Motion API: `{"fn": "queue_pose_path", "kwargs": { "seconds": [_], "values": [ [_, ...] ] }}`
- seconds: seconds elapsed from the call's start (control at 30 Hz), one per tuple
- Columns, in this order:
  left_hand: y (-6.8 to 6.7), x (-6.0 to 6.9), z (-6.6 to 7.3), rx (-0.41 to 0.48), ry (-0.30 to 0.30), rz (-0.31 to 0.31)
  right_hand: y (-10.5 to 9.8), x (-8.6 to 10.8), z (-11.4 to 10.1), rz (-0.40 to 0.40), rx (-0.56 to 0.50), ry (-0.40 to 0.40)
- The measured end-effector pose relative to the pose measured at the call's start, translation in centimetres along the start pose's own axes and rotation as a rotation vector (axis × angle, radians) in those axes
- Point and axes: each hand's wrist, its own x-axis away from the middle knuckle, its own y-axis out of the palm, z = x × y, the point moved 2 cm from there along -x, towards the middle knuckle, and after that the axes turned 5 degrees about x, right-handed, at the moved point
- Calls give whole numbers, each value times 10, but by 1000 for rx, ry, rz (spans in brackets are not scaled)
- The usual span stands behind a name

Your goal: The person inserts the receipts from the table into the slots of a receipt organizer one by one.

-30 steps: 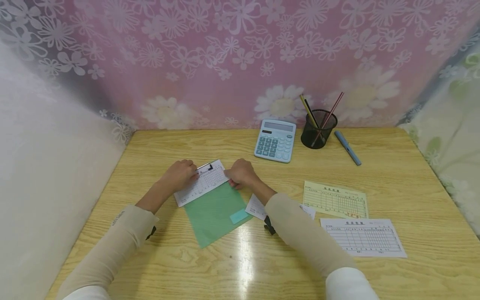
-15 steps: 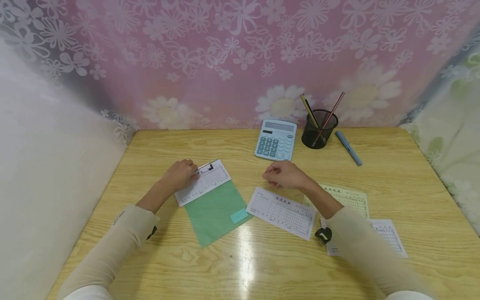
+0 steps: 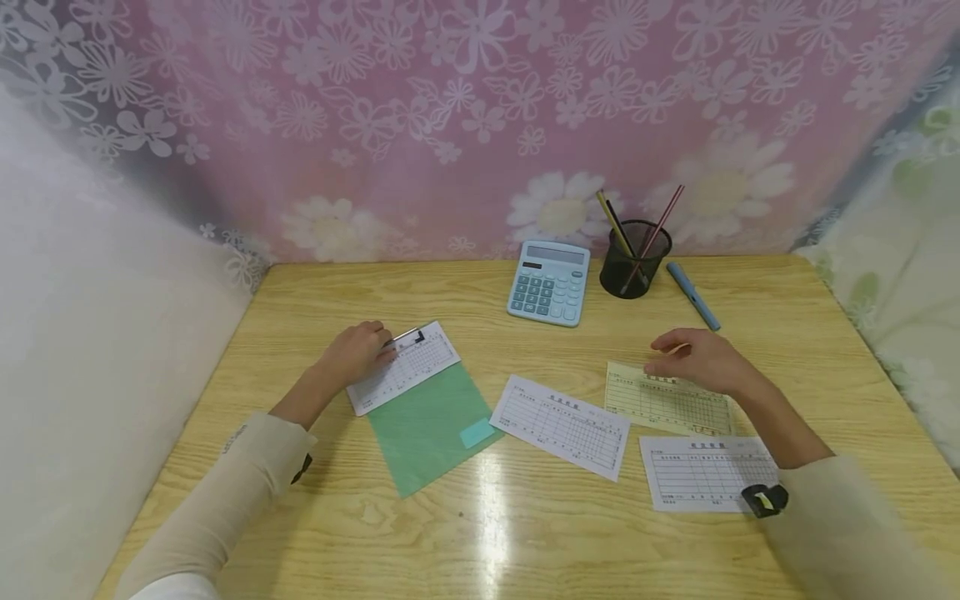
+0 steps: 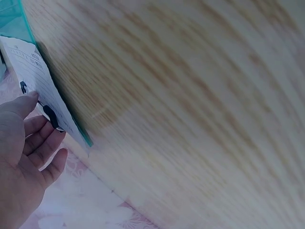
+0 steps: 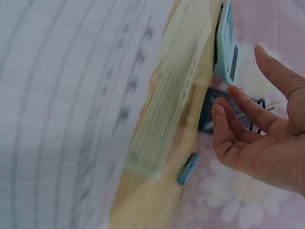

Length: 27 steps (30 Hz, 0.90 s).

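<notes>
A green clipboard with a turquoise label lies on the left of the table. A white printed form sits across its top, beneath the metal clip. My left hand pinches the clip between thumb and fingers, as the left wrist view shows. My right hand hovers over the upper edge of a yellow form, fingers loosely bent and holding nothing. In the right wrist view the thumb and fingers are apart. A second white form lies right of the clipboard, and a third white form lies under the right wrist.
At the back of the table stand a light blue calculator and a black mesh pen cup with several pencils. A blue pen lies right of the cup. A flowered pink curtain hangs behind the table.
My right hand has let go of the form on the clipboard and moved right, past the middle white form, to the yellow form. The left hand stays at the clip.
</notes>
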Motion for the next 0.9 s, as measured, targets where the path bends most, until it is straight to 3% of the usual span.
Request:
{"fn": "queue_pose_path", "kwargs": {
  "seconds": [0.23, 0.4, 0.9],
  "values": [
    [1, 0, 0, -1, 2, 6, -8, 16, 39, 11, 69, 12],
    [1, 1, -1, -4, 2, 8, -7, 24, 59, -23, 123, 16],
    [1, 2, -2, -6, -18, 11, -3, 25, 70, 12, 186, -1]
  ]
}}
